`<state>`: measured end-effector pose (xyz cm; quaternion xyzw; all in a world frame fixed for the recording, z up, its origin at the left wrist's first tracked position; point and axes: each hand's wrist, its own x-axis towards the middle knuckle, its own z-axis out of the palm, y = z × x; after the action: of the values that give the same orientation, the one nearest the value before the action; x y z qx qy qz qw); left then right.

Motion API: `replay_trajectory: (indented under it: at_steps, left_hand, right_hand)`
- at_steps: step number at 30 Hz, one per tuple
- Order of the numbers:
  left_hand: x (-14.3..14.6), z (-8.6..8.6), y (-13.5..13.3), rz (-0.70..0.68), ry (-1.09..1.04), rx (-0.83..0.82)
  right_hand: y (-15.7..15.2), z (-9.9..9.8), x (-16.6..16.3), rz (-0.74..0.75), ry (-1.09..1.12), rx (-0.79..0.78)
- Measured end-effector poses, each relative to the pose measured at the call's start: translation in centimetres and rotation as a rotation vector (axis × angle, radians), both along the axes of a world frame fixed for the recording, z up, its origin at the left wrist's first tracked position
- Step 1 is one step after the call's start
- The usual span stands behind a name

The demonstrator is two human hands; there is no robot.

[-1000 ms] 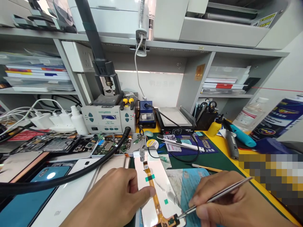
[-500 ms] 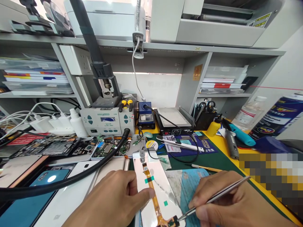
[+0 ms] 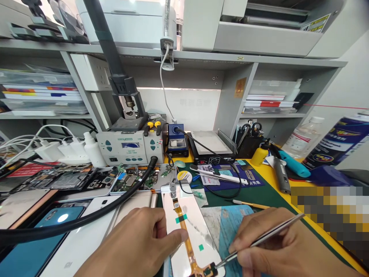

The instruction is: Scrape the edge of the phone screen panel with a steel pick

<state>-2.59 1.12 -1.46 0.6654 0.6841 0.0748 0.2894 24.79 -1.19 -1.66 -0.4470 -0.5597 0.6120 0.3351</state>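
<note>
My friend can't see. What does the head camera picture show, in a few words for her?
A person's right hand pinches metal tweezers, tips at the small connector ending an orange flex cable on a white phone panel. The left hand presses the panel's edge. Behind are opened phones, a grey soldering station and cluttered shelves.

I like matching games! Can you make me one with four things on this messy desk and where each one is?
Things:
1. tweezers
2. white panel
3. yellow bottle
4. black hose

Places:
a. beside the scissors holder
b. in the right hand
c. lying across the phones
d. pressed down by the left hand

Pairs: 1-b, 2-d, 3-a, 4-c
</note>
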Motion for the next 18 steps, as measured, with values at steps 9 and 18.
replay_trajectory:
  at_steps: [9, 18]
  left_hand:
    - [-0.1, 0.1, 0.1, -0.018, -0.028, -0.012]
    - [-0.1, -0.5, 0.1, 0.008, -0.040, 0.019]
  right_hand:
    - [0.2, -0.7, 0.5, 0.014, 0.001, 0.021]
    - [0.4, -1.4, 0.7, 0.007, 0.024, 0.066]
